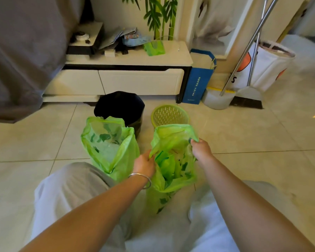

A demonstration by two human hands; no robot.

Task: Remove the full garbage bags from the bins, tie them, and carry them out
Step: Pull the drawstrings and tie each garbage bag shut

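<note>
Two green bags stand on the tile floor [262, 135] in front of me, out of their bins: the black bin [119, 106] and green basket [169, 114] sit behind. The left bag [115, 160] gapes untied. I hold the right bag [173, 179] open, my left hand [144, 165] and right hand [201, 149] each pinching its rim. To tie well, I should gather both sides evenly, squeeze out air, then knot.

Cream tiled floor [262, 135], white low cabinet [140, 80]

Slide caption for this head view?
Both hands, left hand and right hand, grip an untied green bag beside a second bag.
</note>
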